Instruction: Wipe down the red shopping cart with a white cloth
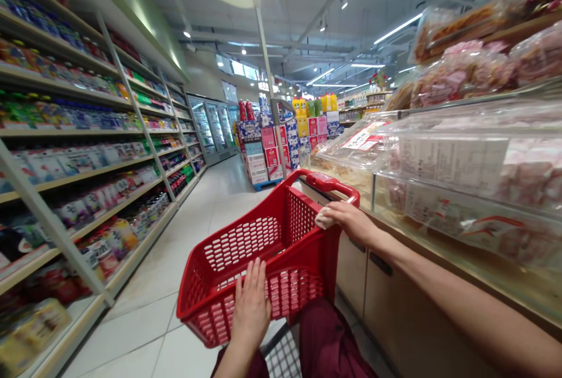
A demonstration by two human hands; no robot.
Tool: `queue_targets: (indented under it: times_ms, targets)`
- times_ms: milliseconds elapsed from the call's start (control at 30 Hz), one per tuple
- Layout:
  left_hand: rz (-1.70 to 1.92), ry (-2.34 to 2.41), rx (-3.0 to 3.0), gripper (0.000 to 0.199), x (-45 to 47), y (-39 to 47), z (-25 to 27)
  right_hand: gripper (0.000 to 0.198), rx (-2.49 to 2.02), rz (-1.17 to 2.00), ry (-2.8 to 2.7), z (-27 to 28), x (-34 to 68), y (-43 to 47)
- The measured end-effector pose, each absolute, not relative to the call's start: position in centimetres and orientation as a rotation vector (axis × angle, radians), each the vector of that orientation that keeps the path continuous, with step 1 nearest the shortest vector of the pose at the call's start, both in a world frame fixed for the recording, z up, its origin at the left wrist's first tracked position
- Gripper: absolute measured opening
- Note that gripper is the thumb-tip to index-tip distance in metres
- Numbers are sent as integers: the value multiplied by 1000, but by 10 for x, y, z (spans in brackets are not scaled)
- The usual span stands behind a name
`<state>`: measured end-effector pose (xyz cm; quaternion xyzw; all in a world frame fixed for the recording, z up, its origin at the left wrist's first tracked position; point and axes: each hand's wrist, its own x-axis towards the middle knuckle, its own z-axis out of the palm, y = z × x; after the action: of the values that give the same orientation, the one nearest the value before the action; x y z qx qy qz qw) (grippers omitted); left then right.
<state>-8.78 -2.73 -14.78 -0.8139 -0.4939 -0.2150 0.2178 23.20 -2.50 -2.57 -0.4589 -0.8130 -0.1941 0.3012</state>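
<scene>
A red plastic shopping cart (211,290) with perforated walls stands right in front of me, its basket bare inside. My left hand (251,305) lies against the near side of the basket, fingers stretched out over the rim, holding nothing. At the cart's upper right corner, below the handle (327,182), my right hand (349,218) is closed on a crumpled white cloth (325,218). The cloth touches the red rim there. A grey mesh lower part (285,357) of the cart shows between maroon-clothed legs.
Shelves of drinks and packaged goods (88,161) line the left side. Close on the right is a clear-sided counter (443,185) with packed baked goods. Stacked boxes (270,155) stand ahead, with glass-door fridges (213,126) behind. A tiled aisle (219,191) runs between.
</scene>
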Motion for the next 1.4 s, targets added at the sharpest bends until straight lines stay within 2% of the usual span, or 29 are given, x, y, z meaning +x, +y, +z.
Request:
queue_targets:
  times_ms: [133,267,433,533,667,833,967,1067,1267,1400]
  targets:
    - [-631,-1396,-2232,66,-85,-27,-150,31,-1327,-664,-1814,-52,214,-24]
    - [-597,-1396,-2244,64,-89,-25,-150,31,-1234,-734,-1991,-84,171,-25]
    - [-587,-1400,-2266,66,-88,-26,-148,37,-1412,-759,-1751,-74,184,-27]
    - [-600,-1413,-2262,66,-85,-26,-147,35,-1365,-763,-1734,-83,167,-26]
    - [-592,-1406,-2236,65,-95,-26,-148,32,-1190,-689,-1964,-99,135,-24]
    - [-598,-1419,-2189,63,-112,-29,-152,39,-1329,-651,-1733,-97,146,-23]
    - [-621,-1418,-2203,64,-115,-30,-154,28,-1092,-592,-1974,-137,114,-39]
    - [-616,-1392,-2246,65,-124,-31,-155,26,-1084,-518,-2048,-159,88,-53]
    - [-702,-1630,-2075,61,-160,-37,-164,28,-991,-461,-1911,-137,63,-45]
    - [-727,-1637,-2138,61,-180,-43,-171,27,-848,-354,-2142,-157,28,-44]
